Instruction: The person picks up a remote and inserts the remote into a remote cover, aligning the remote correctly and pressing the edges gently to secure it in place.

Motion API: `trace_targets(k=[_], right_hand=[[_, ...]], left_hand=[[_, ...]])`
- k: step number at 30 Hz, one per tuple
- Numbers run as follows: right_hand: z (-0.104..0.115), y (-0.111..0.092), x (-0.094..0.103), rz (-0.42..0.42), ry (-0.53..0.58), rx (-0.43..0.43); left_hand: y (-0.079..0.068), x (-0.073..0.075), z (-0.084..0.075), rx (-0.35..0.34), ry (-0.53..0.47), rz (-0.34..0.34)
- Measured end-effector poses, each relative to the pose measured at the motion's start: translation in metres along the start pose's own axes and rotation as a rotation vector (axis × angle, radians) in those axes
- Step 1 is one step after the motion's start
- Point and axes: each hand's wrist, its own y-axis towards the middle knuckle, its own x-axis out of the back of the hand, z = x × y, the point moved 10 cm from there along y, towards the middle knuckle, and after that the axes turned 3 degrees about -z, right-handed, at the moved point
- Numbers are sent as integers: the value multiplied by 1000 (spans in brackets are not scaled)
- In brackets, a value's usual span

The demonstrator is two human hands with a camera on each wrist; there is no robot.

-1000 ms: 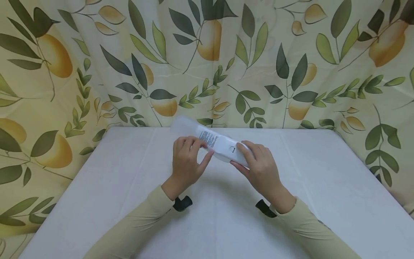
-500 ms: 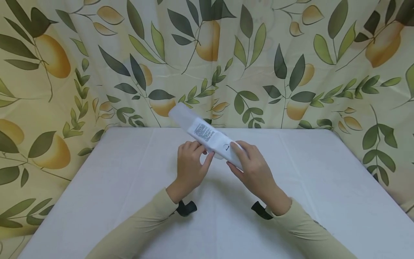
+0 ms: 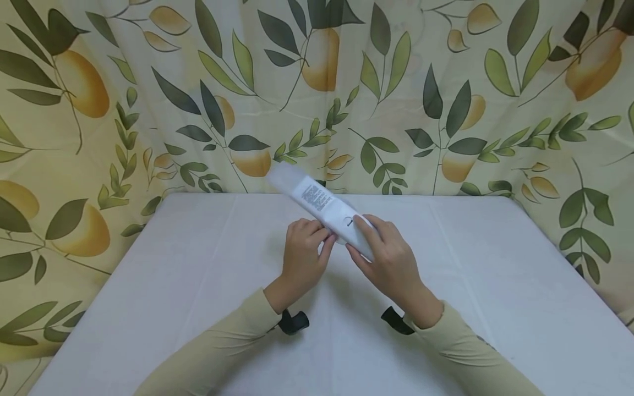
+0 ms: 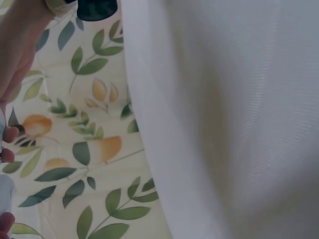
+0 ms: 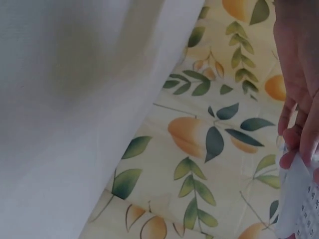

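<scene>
A slim white packet (image 3: 333, 208) with grey printed text and a limp translucent end slants above the table. My right hand (image 3: 393, 261) grips its lower right end, thumb underneath and fingers over the top. At the packet's lower edge, my left hand (image 3: 306, 254) pinches with thumb and curled fingers; the exact spot between the fingertips is hidden. In the right wrist view, part of the packet (image 5: 295, 199) shows lines of print beside fingers at the right edge. The left wrist view catches only fingertips (image 4: 10, 133) and a sliver of white at its left edge.
A white-covered table (image 3: 198, 264) spreads under both hands. Behind and beside it hangs a curtain (image 3: 307, 126) printed with leaves and yellow fruit. Dark camera mounts (image 3: 294, 323) sit at both wrists, below the sleeves.
My left hand has slid to the right along the packet's lower edge, closer to my right hand. The packet's translucent far end has risen, so it slants more steeply.
</scene>
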Motion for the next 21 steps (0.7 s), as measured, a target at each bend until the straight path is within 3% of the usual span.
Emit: trace_targets(k=[5,15,21], right_hand=[[-1,2,1,-2,-2,0],[-1,2,4,-11,49,49],[-3,-2,4,4,36,56]], left_hand=[[1,-2,-2,-16,6,36],[6,8,-3,-69,24,2],[3,3,-12,-109,-1,18]])
